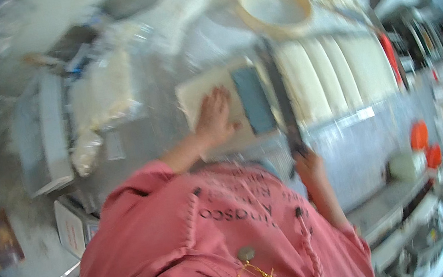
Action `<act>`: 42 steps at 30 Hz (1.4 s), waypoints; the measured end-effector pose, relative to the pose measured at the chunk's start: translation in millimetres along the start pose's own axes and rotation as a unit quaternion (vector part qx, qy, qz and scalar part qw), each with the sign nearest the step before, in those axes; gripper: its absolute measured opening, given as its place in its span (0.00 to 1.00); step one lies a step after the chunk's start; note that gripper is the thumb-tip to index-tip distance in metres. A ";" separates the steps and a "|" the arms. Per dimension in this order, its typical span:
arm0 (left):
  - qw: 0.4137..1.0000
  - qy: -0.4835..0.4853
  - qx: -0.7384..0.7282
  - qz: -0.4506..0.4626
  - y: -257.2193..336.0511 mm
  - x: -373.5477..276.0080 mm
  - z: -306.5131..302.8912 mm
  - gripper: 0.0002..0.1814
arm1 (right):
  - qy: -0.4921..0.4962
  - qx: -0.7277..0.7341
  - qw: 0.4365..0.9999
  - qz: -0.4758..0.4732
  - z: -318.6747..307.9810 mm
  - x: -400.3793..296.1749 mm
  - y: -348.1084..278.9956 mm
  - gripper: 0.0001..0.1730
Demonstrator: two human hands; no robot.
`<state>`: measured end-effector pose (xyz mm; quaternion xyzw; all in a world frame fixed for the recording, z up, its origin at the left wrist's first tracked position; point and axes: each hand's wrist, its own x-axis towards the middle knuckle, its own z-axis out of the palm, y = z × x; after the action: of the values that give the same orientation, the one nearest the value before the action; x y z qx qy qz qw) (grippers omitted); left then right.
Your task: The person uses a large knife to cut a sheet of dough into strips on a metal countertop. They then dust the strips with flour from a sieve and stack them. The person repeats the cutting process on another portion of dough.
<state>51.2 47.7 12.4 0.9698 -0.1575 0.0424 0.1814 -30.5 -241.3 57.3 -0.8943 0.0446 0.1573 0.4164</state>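
Observation:
My left hand (215,115) rests flat, palm down, on a pale, roughly square board or sheet (231,143) on the worktop. Beside its fingers, a dark grey-green rectangular slab (254,100) lies on that same pale surface. My right hand (310,164) grips the near end of a long, dark, blade-like tool (280,90), probably a large knife. This tool runs away from me, between the slab and a row of thick cream-coloured slabs (325,78), possibly dough. Blur hides whether its edge touches them.
A round wooden-rimmed sieve (273,6) sits at the back on whitish sheeting. Plastic-wrapped pale packs (103,90) lie to the left, near a white box (44,131). The metal worktop (351,161) extends right, towards a pale container (406,165) and orange-red round items (419,134).

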 end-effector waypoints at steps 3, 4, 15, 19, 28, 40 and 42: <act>0.997 0.067 -0.023 0.044 -9.7 8.0 -3.9 0.38 | 0.112 -0.093 0.982 -0.118 -69.2 30.0 -24.8 0.23; 0.988 0.102 -0.024 0.112 -7.7 16.7 27.2 0.36 | 0.080 -0.187 0.970 -0.134 -111.3 28.7 -10.7 0.23; 0.964 -0.118 0.017 -0.236 110.4 -31.8 32.9 0.36 | 0.043 -0.187 0.924 -0.330 -160.4 165.8 5.2 0.20; 0.953 -0.118 0.041 -0.275 121.7 -51.0 41.3 0.35 | -0.055 -0.014 0.917 -0.396 -152.3 192.6 13.0 0.21; 0.973 0.147 0.148 -0.094 37.4 -91.9 111.3 0.30 | -0.013 -0.117 0.830 -0.545 -102.8 233.2 -40.4 0.21; 0.957 0.171 -0.107 -0.209 18.1 -100.2 10.5 0.21 | -0.155 -0.515 0.761 -0.364 -22.6 317.9 -122.7 0.24; 0.952 0.180 -0.102 -0.224 9.5 -117.6 3.2 0.20 | -0.141 -0.510 0.767 -0.362 -8.1 328.7 -124.7 0.24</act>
<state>-63.1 72.3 -3.7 0.9327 0.0955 0.1578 0.3098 308.9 -149.6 48.7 -0.8926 -0.4288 0.1184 -0.0737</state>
